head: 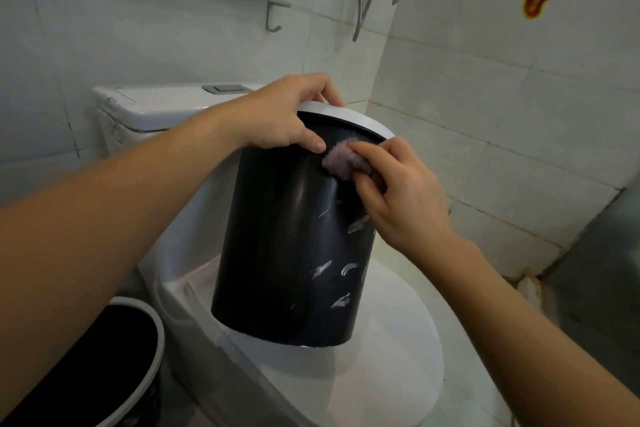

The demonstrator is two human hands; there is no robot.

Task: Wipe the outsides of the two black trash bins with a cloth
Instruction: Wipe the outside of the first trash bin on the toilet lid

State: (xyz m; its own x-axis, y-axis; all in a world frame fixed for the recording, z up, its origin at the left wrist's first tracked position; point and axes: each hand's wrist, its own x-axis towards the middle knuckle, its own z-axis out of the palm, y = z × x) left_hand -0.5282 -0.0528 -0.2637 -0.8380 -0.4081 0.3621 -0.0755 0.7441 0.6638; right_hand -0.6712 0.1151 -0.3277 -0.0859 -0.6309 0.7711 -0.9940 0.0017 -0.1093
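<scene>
Now wiping the round black plastic trash bin (284,236) standing on the closed white toilet lid (398,350).
Left hand (277,118) grasps its white rim; right hand (398,191) fingers pinch the bunched mauve cloth (337,161) just below that rim; firm downward strokes should lift the white smears.

Cistern (166,107) crowds behind the bin (287,246); open air to its right.

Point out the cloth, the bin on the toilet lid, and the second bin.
cloth (337,161): head view, middle of the purple wad.
bin on the toilet lid (277,236): head view, black side wall.
second bin (121,350): head view, dark inside, lower left.
</scene>
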